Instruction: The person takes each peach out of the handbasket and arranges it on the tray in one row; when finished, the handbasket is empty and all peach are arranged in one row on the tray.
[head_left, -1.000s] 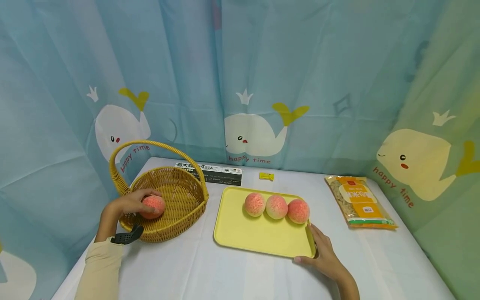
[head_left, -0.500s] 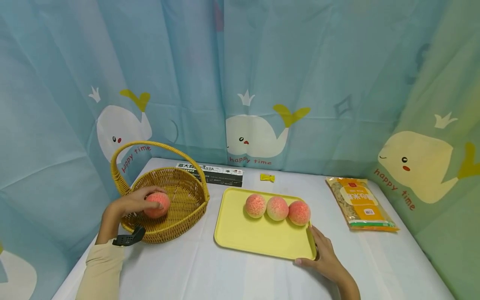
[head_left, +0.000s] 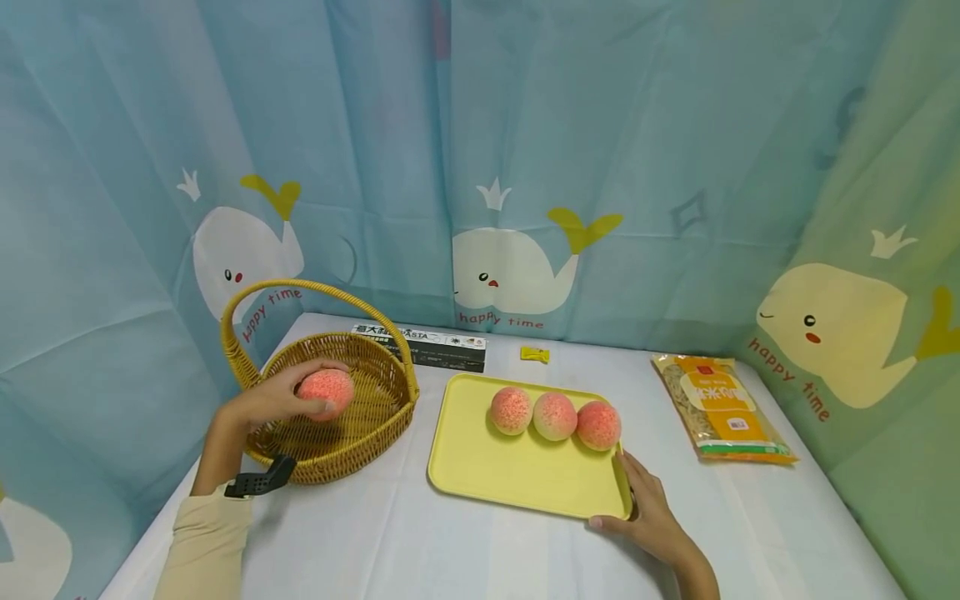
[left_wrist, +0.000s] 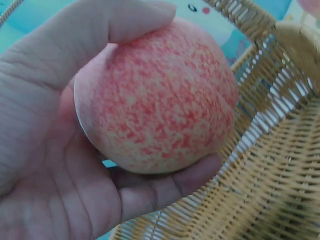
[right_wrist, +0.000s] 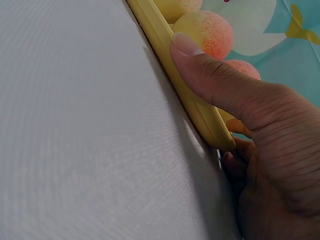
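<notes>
My left hand (head_left: pixel 273 398) grips a pinkish-red peach (head_left: pixel 327 393), thumb on one side and fingers curled round the other. The peach is raised over the open yellow wicker basket (head_left: pixel 330 468), whose tall handle arches behind it; the left wrist view shows the peach (left_wrist: pixel 160 100) apart from the weave. At the near right corner of a yellow tray (head_left: pixel 495 467), my right hand (head_left: pixel 651 515) holds the rim, its thumb (right_wrist: pixel 187 52) on the front edge and fingers round the side. Three peaches, left (head_left: pixel 512 411), middle (head_left: pixel 555 417) and right (head_left: pixel 598 426), sit in a row on the tray.
Behind the basket lies a black-and-white pasta box (head_left: pixel 442 352). A small yellow wrapped packet (head_left: pixel 535 355) is behind the tray. To the right lies an orange and clear food bag (head_left: pixel 723 408). Blue whale-print curtains (head_left: pixel 390 167) enclose the white-covered table.
My left hand has lifted the peach from low in the basket, upward and slightly to the right. The right hand and the tray have stayed in place.
</notes>
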